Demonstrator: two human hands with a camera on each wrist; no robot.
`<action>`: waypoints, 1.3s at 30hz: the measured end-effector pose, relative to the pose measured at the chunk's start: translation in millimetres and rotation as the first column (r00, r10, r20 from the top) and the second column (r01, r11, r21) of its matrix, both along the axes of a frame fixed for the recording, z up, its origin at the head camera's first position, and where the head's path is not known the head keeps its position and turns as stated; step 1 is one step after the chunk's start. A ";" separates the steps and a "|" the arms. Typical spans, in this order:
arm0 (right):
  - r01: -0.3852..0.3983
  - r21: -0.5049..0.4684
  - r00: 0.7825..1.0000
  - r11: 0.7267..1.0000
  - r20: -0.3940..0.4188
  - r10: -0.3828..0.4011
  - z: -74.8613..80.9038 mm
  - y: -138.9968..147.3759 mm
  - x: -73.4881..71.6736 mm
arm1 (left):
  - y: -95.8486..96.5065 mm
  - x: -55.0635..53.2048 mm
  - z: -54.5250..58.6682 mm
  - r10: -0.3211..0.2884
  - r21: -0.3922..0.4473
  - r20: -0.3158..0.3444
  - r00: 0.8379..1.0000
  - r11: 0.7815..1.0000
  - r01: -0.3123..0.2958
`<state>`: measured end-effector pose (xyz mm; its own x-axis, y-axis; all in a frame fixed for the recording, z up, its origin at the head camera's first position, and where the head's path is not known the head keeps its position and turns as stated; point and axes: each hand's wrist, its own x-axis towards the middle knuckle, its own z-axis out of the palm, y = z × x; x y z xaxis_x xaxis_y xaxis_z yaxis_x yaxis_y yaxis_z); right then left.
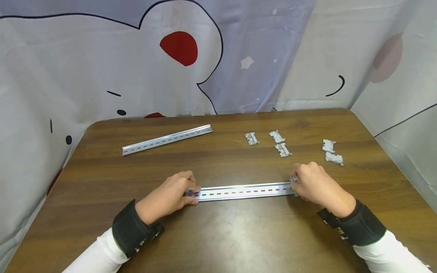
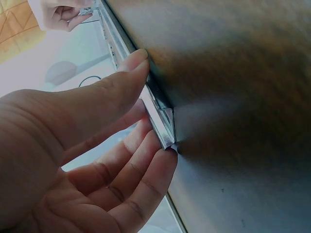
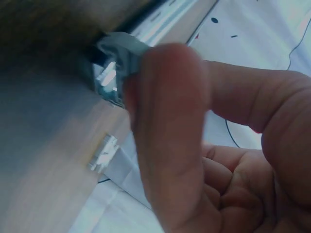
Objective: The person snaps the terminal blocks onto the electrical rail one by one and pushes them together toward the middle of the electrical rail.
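A slotted metal DIN rail point(image 1: 244, 192) lies across the table in front of me. My left hand point(image 1: 173, 190) grips its left end; in the left wrist view the thumb is on one long edge of the rail point(image 2: 156, 119) and the fingertips on the other. At the right end, my right hand point(image 1: 315, 186) pinches a small grey clip-on piece point(image 3: 121, 53), which looks like a terminal block. That piece sits at the rail's end; whether it is fully snapped on, I cannot tell. Fingers cover part of it.
A second DIN rail point(image 1: 167, 140) lies slanted at the back left of the wooden table point(image 1: 222, 235). Several grey terminal blocks lie at the back right: one alone point(image 1: 252, 138), a pair point(image 1: 283, 150) beside it, another pair point(image 1: 334, 158) farther right. A printed curtain point(image 1: 249, 87) hangs behind.
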<state>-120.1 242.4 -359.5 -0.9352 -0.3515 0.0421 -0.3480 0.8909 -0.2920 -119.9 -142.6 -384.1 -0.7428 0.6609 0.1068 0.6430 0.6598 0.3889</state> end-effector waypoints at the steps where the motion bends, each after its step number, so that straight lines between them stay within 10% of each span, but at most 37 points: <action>1: -0.001 -0.004 1.000 1.000 0.002 0.001 -0.7 0.2 -0.3 | 0.3 -0.2 0.2 -0.002 0.000 -0.003 1.000 1.000 0.002; 17: -0.031 -0.115 0.968 0.993 0.244 0.058 7.9 14.5 -6.2 | 1.7 0.4 -0.3 0.001 -0.003 0.023 1.000 1.000 -0.001; 39: 0.114 -0.552 0.708 0.826 0.628 0.323 7.8 49.8 -26.2 | -0.2 -1.1 2.2 0.006 -0.003 0.044 0.999 1.000 -0.006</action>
<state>-146.3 292.1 -351.7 -0.7313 -0.5726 -0.3706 0.0588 0.4884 -0.8707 -121.0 -142.8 -381.9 -0.7505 0.6569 0.0721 0.6216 0.6646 0.4147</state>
